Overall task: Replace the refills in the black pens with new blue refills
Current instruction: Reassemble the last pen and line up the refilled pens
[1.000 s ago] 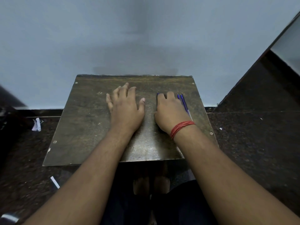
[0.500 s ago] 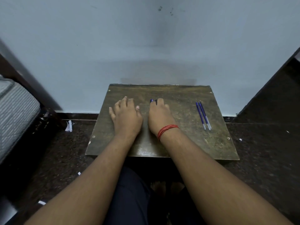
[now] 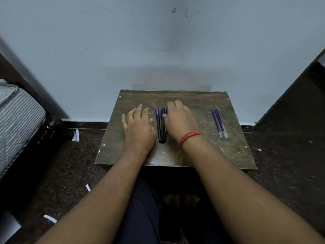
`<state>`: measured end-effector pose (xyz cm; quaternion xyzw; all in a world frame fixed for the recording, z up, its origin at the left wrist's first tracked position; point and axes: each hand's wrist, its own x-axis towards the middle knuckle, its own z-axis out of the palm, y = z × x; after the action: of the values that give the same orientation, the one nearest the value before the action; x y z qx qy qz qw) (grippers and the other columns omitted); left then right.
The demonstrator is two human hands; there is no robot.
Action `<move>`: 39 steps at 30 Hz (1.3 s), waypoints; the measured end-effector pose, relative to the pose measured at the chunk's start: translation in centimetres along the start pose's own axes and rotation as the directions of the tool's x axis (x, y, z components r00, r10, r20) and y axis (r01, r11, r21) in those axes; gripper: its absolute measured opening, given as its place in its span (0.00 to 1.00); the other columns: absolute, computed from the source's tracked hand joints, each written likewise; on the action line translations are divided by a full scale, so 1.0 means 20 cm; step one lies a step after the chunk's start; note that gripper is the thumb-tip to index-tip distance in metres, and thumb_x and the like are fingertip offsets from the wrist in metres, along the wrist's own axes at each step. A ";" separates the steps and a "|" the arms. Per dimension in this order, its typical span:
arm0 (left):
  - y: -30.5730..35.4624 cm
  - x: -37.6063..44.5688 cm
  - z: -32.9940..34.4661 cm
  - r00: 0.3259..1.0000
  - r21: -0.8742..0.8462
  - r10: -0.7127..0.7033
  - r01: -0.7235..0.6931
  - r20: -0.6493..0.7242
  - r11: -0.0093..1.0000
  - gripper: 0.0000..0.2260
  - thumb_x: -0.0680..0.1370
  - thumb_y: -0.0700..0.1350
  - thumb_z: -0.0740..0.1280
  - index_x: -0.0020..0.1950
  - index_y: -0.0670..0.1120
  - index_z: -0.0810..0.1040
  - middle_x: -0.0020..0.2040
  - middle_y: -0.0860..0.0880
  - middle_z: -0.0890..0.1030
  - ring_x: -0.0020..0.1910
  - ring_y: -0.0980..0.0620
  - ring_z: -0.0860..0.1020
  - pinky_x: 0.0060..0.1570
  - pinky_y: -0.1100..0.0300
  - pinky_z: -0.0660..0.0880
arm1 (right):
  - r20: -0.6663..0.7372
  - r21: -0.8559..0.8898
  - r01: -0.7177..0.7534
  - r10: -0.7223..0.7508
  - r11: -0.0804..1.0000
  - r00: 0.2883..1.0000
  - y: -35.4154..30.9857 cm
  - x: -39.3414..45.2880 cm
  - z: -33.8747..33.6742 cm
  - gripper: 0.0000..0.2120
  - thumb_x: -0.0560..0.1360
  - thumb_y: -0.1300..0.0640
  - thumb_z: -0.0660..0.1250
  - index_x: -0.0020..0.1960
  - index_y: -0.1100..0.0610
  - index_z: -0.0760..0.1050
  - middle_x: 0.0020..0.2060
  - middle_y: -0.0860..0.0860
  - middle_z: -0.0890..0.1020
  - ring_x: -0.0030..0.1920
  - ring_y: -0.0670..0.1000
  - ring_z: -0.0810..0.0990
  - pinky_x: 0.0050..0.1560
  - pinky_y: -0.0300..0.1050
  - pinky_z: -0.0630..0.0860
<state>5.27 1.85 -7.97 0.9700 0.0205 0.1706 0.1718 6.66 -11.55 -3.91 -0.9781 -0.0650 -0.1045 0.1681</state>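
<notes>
- At the bottom of the frame two bare forearms are seen reaching up toward the middle, over a dark-clothed lap.
- The table [image 3: 228,152], a small worn brown board, is set in the centre of the frame against a pale wall.
- The left hand [image 3: 139,129] is laid flat and open on the table, left of centre, palm down, with nothing gripped.
- The right hand [image 3: 181,118], marked by a red thread at the wrist, is held loosely open over the table, its thumb side touching the pens; whether a pen is already pinched cannot be told, since the fingers are blurred.
- The black pens [image 3: 161,125] are lying side by side between the two hands, caps toward the wall. Two are plainly counted; a blue edge beside the right hand may be a third, but this cannot be settled.
- The blue refills [image 3: 219,123] are lying well apart, to the right of centre. Two are counted, nearly parallel and touching.
- The step in hand is judged to be the picking up of one pen. It is best done by lifting a single pen clear of its neighbour, so that none is rolled off, and by steadying the rest with the left hand.
- The refills are best left undisturbed until a barrel has been opened.
</notes>
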 end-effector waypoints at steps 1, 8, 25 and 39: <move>0.01 0.00 0.00 1.000 -0.005 0.023 -0.023 -0.001 1.000 0.20 0.79 0.46 0.61 0.71 0.46 0.72 0.75 0.45 0.70 0.73 0.43 0.66 0.75 0.37 0.53 | -0.007 -0.005 -0.020 0.020 1.000 1.000 0.05 0.01 -0.03 0.12 0.80 0.53 0.63 0.61 0.58 0.72 0.60 0.57 0.76 0.58 0.60 0.77 0.55 0.54 0.76; 0.10 -0.01 0.03 0.982 0.007 0.189 -0.189 0.015 0.982 0.19 0.80 0.49 0.58 0.71 0.46 0.72 0.74 0.46 0.70 0.73 0.43 0.66 0.75 0.36 0.53 | 0.020 -0.066 -0.351 0.353 0.934 0.935 0.54 -0.03 -0.20 0.16 0.80 0.54 0.64 0.64 0.61 0.71 0.64 0.61 0.72 0.63 0.64 0.73 0.61 0.54 0.72; 0.12 -0.02 0.05 0.984 0.001 0.177 -0.177 0.035 0.984 0.19 0.82 0.51 0.59 0.71 0.47 0.71 0.74 0.46 0.71 0.73 0.43 0.66 0.75 0.37 0.54 | 0.167 -0.032 -0.358 0.358 0.933 0.918 0.39 -0.03 -0.07 0.13 0.79 0.66 0.61 0.63 0.62 0.71 0.62 0.60 0.74 0.57 0.61 0.78 0.48 0.47 0.70; 0.11 -0.02 0.06 0.984 -0.002 0.168 -0.168 0.053 0.986 0.20 0.82 0.52 0.58 0.72 0.47 0.70 0.74 0.46 0.70 0.73 0.44 0.66 0.75 0.37 0.55 | 0.131 -0.008 -0.311 0.309 0.950 0.942 0.35 -0.02 -0.02 0.12 0.79 0.64 0.64 0.62 0.60 0.72 0.59 0.58 0.75 0.55 0.59 0.78 0.47 0.45 0.69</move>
<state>5.35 -0.58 -8.46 0.9727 -0.0656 0.1588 0.1561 7.24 -18.25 -5.84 -0.9797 0.0780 -0.0119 0.1843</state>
